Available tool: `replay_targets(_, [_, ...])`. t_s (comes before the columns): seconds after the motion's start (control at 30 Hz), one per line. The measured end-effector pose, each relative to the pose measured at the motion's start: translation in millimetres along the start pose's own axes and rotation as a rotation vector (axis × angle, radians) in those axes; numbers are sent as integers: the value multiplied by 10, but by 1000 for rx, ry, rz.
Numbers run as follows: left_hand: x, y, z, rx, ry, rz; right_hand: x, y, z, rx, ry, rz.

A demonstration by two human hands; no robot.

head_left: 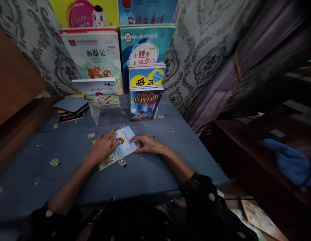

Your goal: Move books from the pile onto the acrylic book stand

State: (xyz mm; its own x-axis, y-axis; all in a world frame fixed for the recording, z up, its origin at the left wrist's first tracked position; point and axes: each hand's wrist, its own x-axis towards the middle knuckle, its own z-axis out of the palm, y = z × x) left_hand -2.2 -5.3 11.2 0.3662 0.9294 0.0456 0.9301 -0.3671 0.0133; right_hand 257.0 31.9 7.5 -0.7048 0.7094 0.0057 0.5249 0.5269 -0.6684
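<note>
A thin picture-covered book [125, 144] lies slanted on the cloth-covered table, its light blue cover facing up. My left hand [103, 145] rests flat across its left part, fingers stretched over the cover and hiding some of it. At the right end is my right hand [147, 144], index finger on the cover and thumb at the edge, closed on that corner. The other right fingers are curled and partly hidden.
Behind the hands, a clear stand [110, 117] holds a white-edged book [105, 95] and a dark blue book [144, 105]. Larger books [97, 57] rise behind. A small book stack [72, 105] sits at left. The table's right edge borders a curtain [221, 77].
</note>
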Motion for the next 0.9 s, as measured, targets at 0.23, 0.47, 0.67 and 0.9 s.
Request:
replay_targets(0.23, [-212, 113, -115, 173, 52, -112, 10, 56, -25, -108, 100, 26])
replay_targets(0.47, [-309, 460, -374, 123, -152, -189, 75, 10, 30, -331, 276, 200])
replay_targets(0.67, [-220, 386, -217, 158, -19, -118, 73, -22, 91, -300, 312, 227])
replay_targets(0.9, [146, 174, 231, -2, 107, 34, 68, 82, 108, -121, 439, 170])
